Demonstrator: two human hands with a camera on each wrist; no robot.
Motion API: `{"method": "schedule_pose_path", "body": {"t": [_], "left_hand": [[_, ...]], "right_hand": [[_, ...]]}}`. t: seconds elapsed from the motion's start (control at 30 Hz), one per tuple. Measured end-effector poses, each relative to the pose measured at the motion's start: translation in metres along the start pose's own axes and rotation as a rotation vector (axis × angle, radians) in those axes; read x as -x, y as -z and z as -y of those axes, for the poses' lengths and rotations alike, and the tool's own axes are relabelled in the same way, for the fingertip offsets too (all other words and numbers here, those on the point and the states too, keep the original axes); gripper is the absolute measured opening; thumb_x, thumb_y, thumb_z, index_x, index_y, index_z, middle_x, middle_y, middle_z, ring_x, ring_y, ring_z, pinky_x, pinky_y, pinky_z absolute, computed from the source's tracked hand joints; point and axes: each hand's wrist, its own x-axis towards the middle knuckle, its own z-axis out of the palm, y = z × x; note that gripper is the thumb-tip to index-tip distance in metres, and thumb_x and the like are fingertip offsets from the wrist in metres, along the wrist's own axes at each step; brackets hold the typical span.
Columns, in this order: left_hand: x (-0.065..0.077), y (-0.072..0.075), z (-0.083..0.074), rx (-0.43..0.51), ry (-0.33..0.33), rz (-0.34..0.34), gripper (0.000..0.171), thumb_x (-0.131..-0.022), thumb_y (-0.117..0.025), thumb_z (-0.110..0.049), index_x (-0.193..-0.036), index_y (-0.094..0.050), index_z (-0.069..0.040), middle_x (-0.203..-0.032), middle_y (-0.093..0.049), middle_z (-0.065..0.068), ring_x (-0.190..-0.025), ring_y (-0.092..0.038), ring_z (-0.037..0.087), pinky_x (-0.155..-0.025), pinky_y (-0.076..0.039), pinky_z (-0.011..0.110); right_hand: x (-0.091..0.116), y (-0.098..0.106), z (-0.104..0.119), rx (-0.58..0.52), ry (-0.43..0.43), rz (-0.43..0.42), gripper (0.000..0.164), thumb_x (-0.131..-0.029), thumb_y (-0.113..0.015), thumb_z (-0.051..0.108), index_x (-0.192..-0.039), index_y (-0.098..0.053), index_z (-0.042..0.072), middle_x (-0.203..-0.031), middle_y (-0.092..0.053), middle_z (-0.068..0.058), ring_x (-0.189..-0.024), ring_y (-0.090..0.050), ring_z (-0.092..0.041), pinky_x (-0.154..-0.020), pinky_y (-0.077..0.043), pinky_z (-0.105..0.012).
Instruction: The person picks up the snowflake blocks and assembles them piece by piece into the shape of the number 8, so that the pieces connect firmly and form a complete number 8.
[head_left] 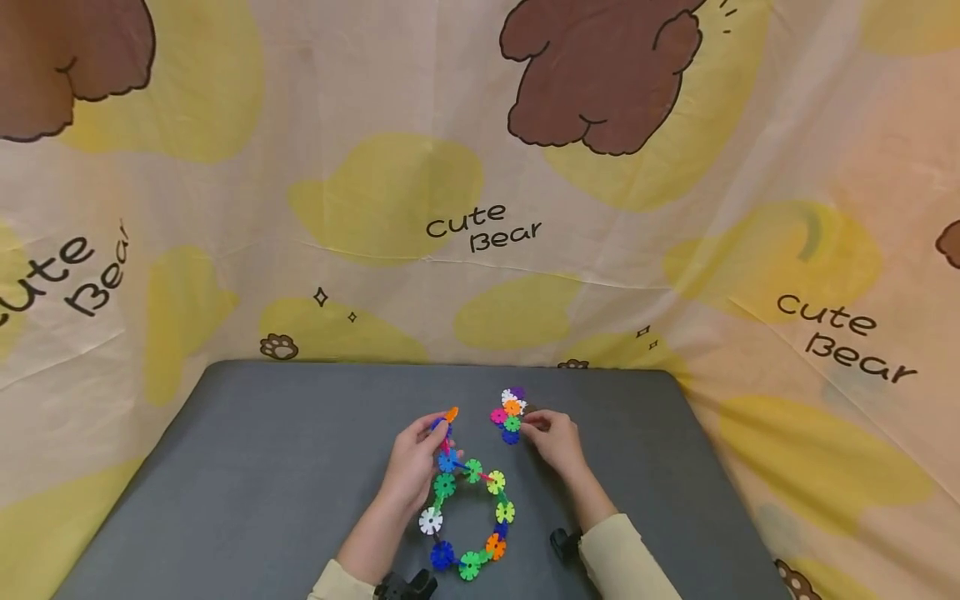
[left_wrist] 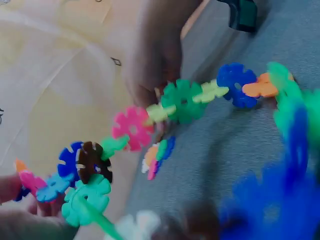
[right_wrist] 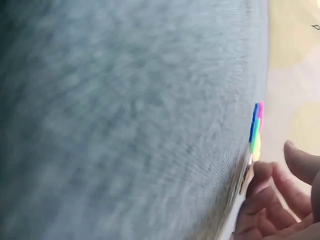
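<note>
My left hand (head_left: 411, 462) pinches the upper end of a ring of linked plastic snowflake discs (head_left: 505, 512). An orange disc (head_left: 451, 413) sticks up past the fingertips, above a blue and a pink one. Green, yellow, white, blue and orange discs form the loop, which hangs below the hand. In the left wrist view the linked discs (left_wrist: 183, 101) cross in front of the camera. My right hand (head_left: 558, 442) is at the right edge of a small group of loose discs (head_left: 512, 408). The right wrist view shows its thumb apart from the fingers, fingertips beside a brown disc (right_wrist: 245, 180).
A grey table (head_left: 300, 467) lies under both hands. Behind it hangs a cloth (head_left: 375, 200) printed with bears and yellow patches. Black wrist cameras (head_left: 405, 586) are strapped near the sleeves. The loose discs lie toward the table's far edge.
</note>
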Motion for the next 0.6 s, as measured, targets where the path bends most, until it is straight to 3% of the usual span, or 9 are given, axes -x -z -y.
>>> {"method": "schedule_pose_path", "body": {"t": [0.13,0.37,0.47,0.6], "left_hand": [[0.001,0.000,-0.008,0.004,-0.079,0.052,0.035,-0.103,-0.058,-0.014,-0.136,-0.057,0.000,-0.099,-0.060,0.011,-0.091,-0.066,0.026,-0.090,-0.058,0.041],[0.007,-0.006,-0.022,-0.153,-0.130,0.071,0.030,-0.102,-0.061,-0.017,-0.131,-0.064,-0.008,-0.108,-0.067,0.012,-0.094,-0.067,0.022,-0.080,-0.056,0.022],[0.009,-0.007,-0.024,-0.156,-0.136,0.098,0.031,-0.102,-0.061,-0.017,-0.131,-0.064,-0.007,-0.112,-0.067,0.012,-0.095,-0.067,0.021,-0.082,-0.056,0.022],[0.011,-0.007,-0.025,-0.133,-0.137,0.110,0.031,-0.101,-0.062,-0.017,-0.131,-0.064,-0.008,-0.111,-0.068,0.012,-0.094,-0.067,0.021,-0.082,-0.056,0.024]], "right_hand": [[-0.005,-0.008,-0.002,0.080,-0.002,-0.012,0.024,-0.089,-0.079,0.024,-0.103,-0.075,0.004,-0.086,-0.072,-0.004,-0.077,-0.062,-0.017,-0.074,-0.055,-0.037],[-0.008,-0.020,-0.003,0.223,-0.022,-0.044,0.031,-0.086,-0.081,0.034,-0.105,-0.073,0.011,-0.075,-0.058,0.000,-0.065,-0.050,-0.017,-0.058,-0.039,-0.031],[-0.008,-0.021,-0.002,0.192,-0.028,-0.044,0.027,-0.084,-0.084,0.029,-0.097,-0.070,0.010,-0.077,-0.059,0.000,-0.068,-0.052,-0.017,-0.061,-0.041,-0.031],[-0.007,-0.018,-0.001,0.051,-0.043,-0.003,0.022,-0.084,-0.084,0.021,-0.088,-0.067,0.007,-0.079,-0.062,-0.003,-0.070,-0.053,-0.017,-0.064,-0.045,-0.030]]}}
